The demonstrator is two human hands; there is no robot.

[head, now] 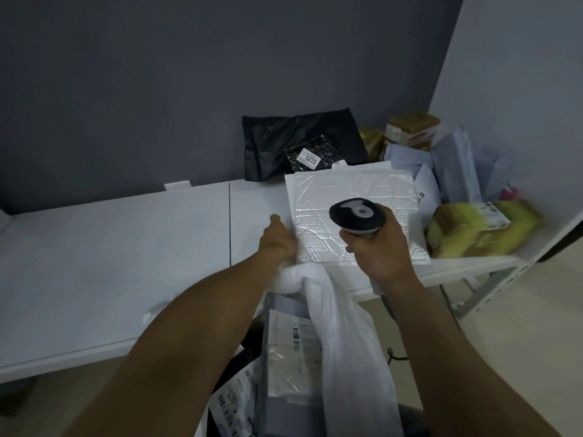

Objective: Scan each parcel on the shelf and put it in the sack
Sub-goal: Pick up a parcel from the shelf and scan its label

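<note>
Parcel, a white bubble mailer, lies flat on the shelf, right of centre. Left hand meets its left edge; fingers hidden, grip unclear. Right hand curls round the scanner above it. Sack hangs near.

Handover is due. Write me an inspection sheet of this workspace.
Surface: white shelf, parcels gathered at its right end.
Job's things: white bubble mailer flat on the shelf; black bag parcel and packet labelled 5270 behind it; yellow parcels and pale poly mailers at right; white sack below the shelf edge, labelled parcels inside.
Clutter: nothing seen.
Hands: left hand at the mailer's left edge, fingers hidden; right hand grips the scanner above the mailer.
Cables: dark cable on the floor right of the sack.
Surroundings: grey wall behind, white side panel at right, beige floor.
</note>
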